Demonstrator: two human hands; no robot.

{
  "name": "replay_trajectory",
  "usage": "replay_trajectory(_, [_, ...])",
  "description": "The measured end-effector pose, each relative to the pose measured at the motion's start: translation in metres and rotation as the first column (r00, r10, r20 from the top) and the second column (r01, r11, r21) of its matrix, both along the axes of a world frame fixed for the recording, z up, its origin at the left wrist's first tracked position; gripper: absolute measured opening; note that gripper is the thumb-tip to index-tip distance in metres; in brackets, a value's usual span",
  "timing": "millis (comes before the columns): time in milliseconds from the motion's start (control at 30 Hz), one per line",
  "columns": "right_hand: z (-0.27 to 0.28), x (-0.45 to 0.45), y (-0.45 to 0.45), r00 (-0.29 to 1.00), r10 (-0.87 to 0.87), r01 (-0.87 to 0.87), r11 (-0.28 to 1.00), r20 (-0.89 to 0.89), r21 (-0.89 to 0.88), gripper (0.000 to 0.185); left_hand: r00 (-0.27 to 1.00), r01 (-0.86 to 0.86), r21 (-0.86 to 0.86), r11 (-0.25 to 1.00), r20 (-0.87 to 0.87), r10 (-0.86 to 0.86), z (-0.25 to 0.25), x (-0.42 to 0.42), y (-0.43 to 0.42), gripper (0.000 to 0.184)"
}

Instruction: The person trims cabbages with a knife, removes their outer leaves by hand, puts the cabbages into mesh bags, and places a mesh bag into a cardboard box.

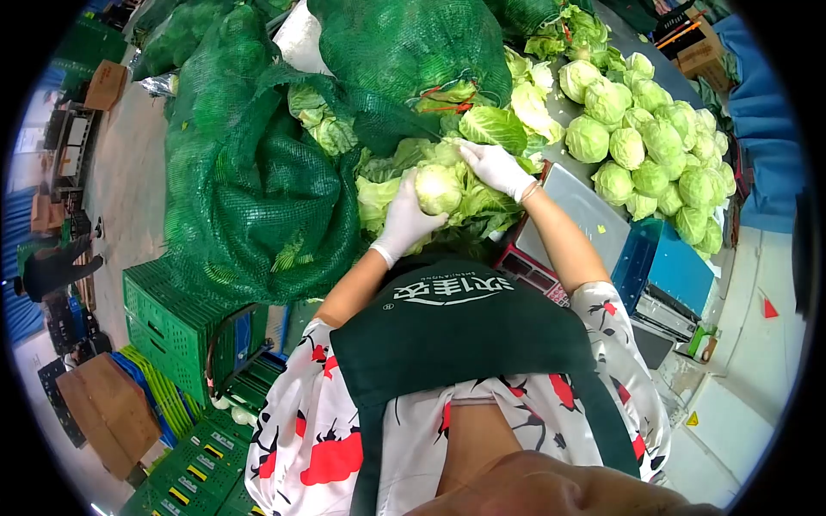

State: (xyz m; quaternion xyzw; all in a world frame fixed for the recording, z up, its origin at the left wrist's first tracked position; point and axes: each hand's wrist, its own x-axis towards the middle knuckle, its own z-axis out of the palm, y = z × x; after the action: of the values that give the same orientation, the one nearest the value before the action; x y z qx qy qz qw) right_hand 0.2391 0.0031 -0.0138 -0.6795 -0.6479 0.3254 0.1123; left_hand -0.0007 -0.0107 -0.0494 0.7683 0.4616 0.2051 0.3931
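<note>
A pale green cabbage (439, 189) sits among loose outer leaves in front of my apron. My left hand (408, 220), in a white glove, is closed around its near left side. At the upper right of that cabbage, my gloved right hand (497, 169) has its fingers bent over an outer leaf; its fingertips are partly hidden. A broad green leaf (494, 128) lies just beyond the right hand. Left of the cabbage, an open green mesh sack (292, 193) droops, with another cabbage (323, 120) showing in its mouth.
Trimmed cabbages (650, 142) are heaped at the right on the table. A full mesh sack (413, 56) stands at the back. A grey scale platform (572, 215) is beside my right forearm, with a blue box (680, 267) further right. Green crates (185, 318) are stacked at left.
</note>
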Motion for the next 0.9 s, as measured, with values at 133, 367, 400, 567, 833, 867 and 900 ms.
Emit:
replay_trajectory(133, [-0.023, 0.011, -0.009, 0.99, -0.126, 0.13, 0.99, -0.067, 0.056, 0.046, 0.934, -0.019, -0.466, 0.885, 0.308, 0.182, 0.003, -0.033, 0.013, 0.092])
replay_trajectory(367, [0.002, 0.012, -0.011, 0.912, -0.319, 0.299, 0.947, -0.258, -0.116, 0.053, 0.311, 0.429, -0.729, 0.534, 0.674, 0.67, 0.036, -0.077, 0.019, 0.085])
replay_trajectory(400, [0.022, 0.003, -0.014, 0.876, -0.396, 0.324, 0.906, -0.276, -0.272, 0.055, 0.214, 0.553, -0.697, 0.457, 0.649, 0.73, 0.029, -0.084, 0.02, 0.087])
replay_trajectory(567, [0.064, -0.039, -0.029, 0.792, -0.42, 0.485, 0.874, -0.444, 0.039, 0.062, 0.278, 0.408, -0.756, 0.511, 0.637, 0.719, 0.042, -0.067, 0.018, 0.085])
replay_trajectory(833, [0.06, -0.055, -0.025, 0.558, -0.507, 0.668, 0.744, -0.657, -0.007, 0.021, 0.348, 0.421, -0.685, 0.594, 0.727, 0.592, 0.07, -0.036, 0.013, 0.078])
replay_trajectory(867, [0.016, -0.031, -0.022, 0.662, -0.483, 0.688, 0.695, -0.573, 0.21, 0.021, 0.322, 0.443, -0.677, 0.587, 0.731, 0.601, 0.068, -0.038, 0.014, 0.077])
replay_trajectory(900, [0.017, -0.023, -0.026, 0.722, -0.538, 0.671, 0.699, -0.435, 0.248, 0.022, 0.295, 0.467, -0.668, 0.58, 0.736, 0.61, 0.067, -0.039, 0.016, 0.077])
